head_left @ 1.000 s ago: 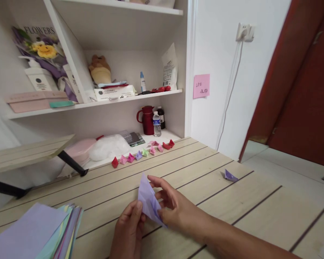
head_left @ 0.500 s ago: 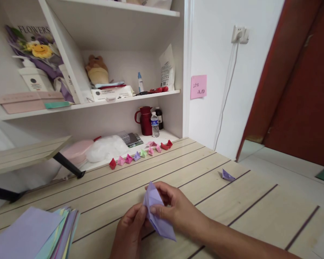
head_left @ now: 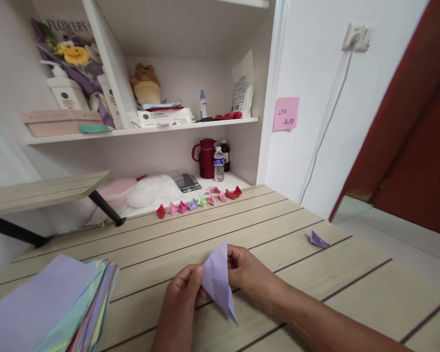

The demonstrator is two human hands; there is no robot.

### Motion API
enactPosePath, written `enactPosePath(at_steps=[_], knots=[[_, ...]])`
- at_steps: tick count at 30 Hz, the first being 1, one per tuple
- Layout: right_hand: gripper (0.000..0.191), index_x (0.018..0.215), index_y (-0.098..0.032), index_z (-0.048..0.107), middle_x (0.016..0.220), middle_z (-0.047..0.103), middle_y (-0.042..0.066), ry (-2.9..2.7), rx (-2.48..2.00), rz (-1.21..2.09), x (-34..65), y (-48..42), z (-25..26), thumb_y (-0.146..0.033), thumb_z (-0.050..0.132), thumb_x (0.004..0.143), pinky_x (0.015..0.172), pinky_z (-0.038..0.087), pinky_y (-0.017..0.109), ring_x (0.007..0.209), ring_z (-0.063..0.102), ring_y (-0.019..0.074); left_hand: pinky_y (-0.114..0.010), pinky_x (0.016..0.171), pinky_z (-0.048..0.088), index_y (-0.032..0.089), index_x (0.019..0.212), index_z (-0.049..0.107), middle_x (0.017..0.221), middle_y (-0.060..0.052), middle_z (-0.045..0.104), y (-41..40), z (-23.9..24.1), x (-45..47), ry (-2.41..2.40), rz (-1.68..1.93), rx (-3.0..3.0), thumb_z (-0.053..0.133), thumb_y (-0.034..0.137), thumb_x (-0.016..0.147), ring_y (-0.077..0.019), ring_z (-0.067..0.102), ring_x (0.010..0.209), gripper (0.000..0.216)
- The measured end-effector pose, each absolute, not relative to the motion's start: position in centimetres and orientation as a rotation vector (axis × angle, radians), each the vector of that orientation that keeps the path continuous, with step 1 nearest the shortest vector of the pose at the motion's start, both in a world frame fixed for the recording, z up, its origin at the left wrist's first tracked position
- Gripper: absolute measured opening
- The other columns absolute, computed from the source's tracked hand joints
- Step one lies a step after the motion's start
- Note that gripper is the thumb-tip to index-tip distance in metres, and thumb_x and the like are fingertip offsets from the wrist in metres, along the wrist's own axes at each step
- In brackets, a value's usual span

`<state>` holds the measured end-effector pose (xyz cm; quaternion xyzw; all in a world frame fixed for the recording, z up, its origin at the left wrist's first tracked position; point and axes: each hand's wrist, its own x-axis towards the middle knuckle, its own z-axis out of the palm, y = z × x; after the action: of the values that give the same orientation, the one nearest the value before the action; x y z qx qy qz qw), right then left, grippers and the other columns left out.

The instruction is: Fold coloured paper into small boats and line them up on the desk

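Note:
A folded sheet of lavender origami paper [head_left: 217,281] is held upright just above the tabletop, its creased face toward me and a point hanging low. My left hand [head_left: 185,288] pinches its left edge between thumb and fingers. Behind the right edge, my right hand [head_left: 244,269] grips the paper, with some fingertips hidden by it. Across the back of the table runs a row of several small folded paper boats, among them a red one [head_left: 161,211] and a green one [head_left: 201,201]. A purple paper boat [head_left: 319,239] lies apart at the right.
At the lower left lies a stack of coloured paper [head_left: 55,303]. Behind it stands a small wooden riser [head_left: 44,193] on black legs. A red jug [head_left: 207,159] and a water bottle [head_left: 219,165] stand under the white shelf [head_left: 143,130]. The wooden table [head_left: 161,244] has dark lines.
The lavender paper has turned to show a broader face. My right thumb has gone from its front to behind the right edge. The view has shifted, moving the scene rightward.

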<state>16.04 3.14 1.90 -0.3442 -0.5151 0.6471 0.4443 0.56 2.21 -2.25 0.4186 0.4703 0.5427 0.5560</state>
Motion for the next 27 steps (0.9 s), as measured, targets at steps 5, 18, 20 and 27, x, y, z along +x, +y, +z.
enactPosePath(at_steps=[5, 18, 20, 27], knots=[[0.027, 0.082, -0.016, 0.064, 0.061, 0.064, -0.004, -1.271, -0.878, 1.611, 15.5, 2.8, 1.1, -0.028, 0.08, 0.065, 0.052, 0.044, 0.022, 0.049, 0.052, 0.0092, -0.024, 0.052, 0.038, 0.016, 0.105, 0.061, 0.059, 0.005, 0.057, 2.1, -2.0, 0.4, 1.244, 1.363, 1.069, 0.073, 0.053, 0.069, -0.0116, 0.049, 0.052, 0.053], [0.014, 0.076, -0.022, 0.046, 0.059, 0.055, -0.007, -1.419, -1.147, 1.309, 14.9, 2.7, -0.7, -0.022, 0.056, 0.067, 0.046, 0.045, 0.023, 0.046, 0.054, 0.0111, -0.035, 0.071, 0.043, 0.024, 0.097, 0.063, 0.074, -0.002, 0.068, -1.5, -1.4, -0.1, 1.519, 1.319, 1.286, 0.053, 0.046, 0.081, -0.0235, 0.063, 0.068, 0.029], [0.014, 0.074, -0.023, 0.041, 0.055, 0.05, -0.009, -1.478, -1.186, 1.251, 14.9, 2.3, -0.8, -0.021, 0.054, 0.068, 0.045, 0.042, 0.023, 0.044, 0.051, 0.0108, -0.035, 0.073, 0.042, 0.023, 0.104, 0.063, 0.077, -0.004, 0.07, -3.1, -1.3, -0.2, 1.573, 1.255, 1.342, 0.05, 0.044, 0.083, -0.0251, 0.064, 0.072, 0.032], [0.019, 0.074, -0.021, 0.051, 0.066, 0.057, -0.004, -1.824, -1.304, 0.993, 14.2, -0.1, 0.4, -0.008, 0.056, 0.061, 0.056, 0.036, 0.023, 0.061, 0.052, 0.0137, -0.04, 0.079, 0.041, 0.015, 0.125, 0.055, 0.089, -0.012, 0.073, -7.0, -0.6, -0.9, 1.76, 0.99, 1.637, 0.055, 0.052, 0.081, -0.0313, 0.067, 0.084, 0.058]])
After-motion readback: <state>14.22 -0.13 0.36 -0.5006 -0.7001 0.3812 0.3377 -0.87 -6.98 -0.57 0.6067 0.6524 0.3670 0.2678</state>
